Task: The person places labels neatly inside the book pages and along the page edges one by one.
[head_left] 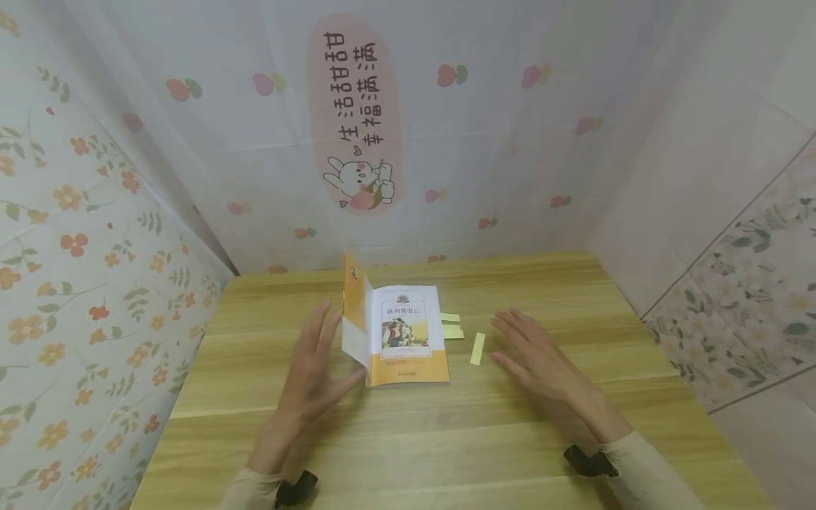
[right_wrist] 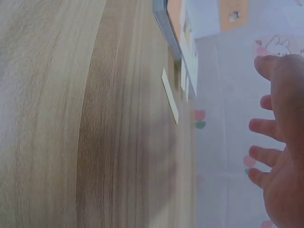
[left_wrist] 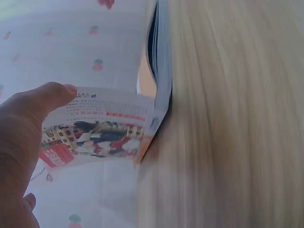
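Note:
A paperback book lies on the table with its front cover raised, standing up on the left side. My left hand is beside that cover, fingers extended and thumb spread toward the book's lower edge. In the left wrist view the thumb overlaps the cover's edge; whether it touches cannot be told. To the right, my right hand hovers over the table with fingers spread, holding nothing. Nearest to it is a loose pale yellow sticky strip. Two more yellow strips stick out from the book's right edge.
The wood-grain table meets a printed cloth backdrop at its far edge. Flowered cloth hangs on the left, and another patterned sheet on the right. Each wrist wears a black strap mount.

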Tool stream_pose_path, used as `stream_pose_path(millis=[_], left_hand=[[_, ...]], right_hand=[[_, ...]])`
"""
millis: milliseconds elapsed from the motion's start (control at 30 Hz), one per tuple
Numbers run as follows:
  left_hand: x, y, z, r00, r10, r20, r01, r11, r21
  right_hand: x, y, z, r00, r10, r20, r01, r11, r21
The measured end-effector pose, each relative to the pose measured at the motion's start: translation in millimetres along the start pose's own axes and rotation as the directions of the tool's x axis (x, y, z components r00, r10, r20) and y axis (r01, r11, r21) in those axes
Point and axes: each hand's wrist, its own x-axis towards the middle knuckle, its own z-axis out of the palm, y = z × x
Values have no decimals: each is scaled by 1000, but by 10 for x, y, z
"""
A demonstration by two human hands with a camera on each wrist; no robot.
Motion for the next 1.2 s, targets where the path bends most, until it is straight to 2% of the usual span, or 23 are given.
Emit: stream_pose_path(millis=[167,267,333,400,467,600,700,767,867,933,1033,1200], left_hand=[[36,56,145,997,-22,76,24,1000,-21],[52,91,243,989,-34,141,38,999,-28],[55,112,315,979,-35,201,41,999,-27],[52,134,375,961,-35,276,45,999,-30],[38,153,430,933,-32,358,46,999,-30],[-4,190,517,849,-48,526,69,997,-20],[-30,216,566,788,-55,614,71,998,-2],[-45,231,591,756,-58,652,66,998,12],[-58,257,603,725,-60,687,61,998,23],[-62,270,601,716,-61,695,54,998,33],[-66,281,592,713,-60,699,43,998,42],[-86,258,561,732,-55,679,42,998,36]], right_hand=[[12,-11,-6,1000,-5,-6,5,1000,7],[15,-14,-1,1000,-9,-7,9,1000,8],[17,-14,0,1000,-11,-6,11,1000,9],[18,-13,3,1000,-9,-4,9,1000,12],[20,-15,6,1000,-4,0,4,1000,14],[13,-21,9,1000,6,21,-6,1000,10],[3,-27,14,999,7,39,-7,1000,9],[-2,-32,21,999,6,46,-7,1000,13],[-13,-42,39,999,2,52,-3,1000,14],[-12,-48,50,998,1,59,-2,1000,17],[-6,-49,68,997,6,80,-8,1000,29],[3,-36,93,994,23,106,-26,999,30]])
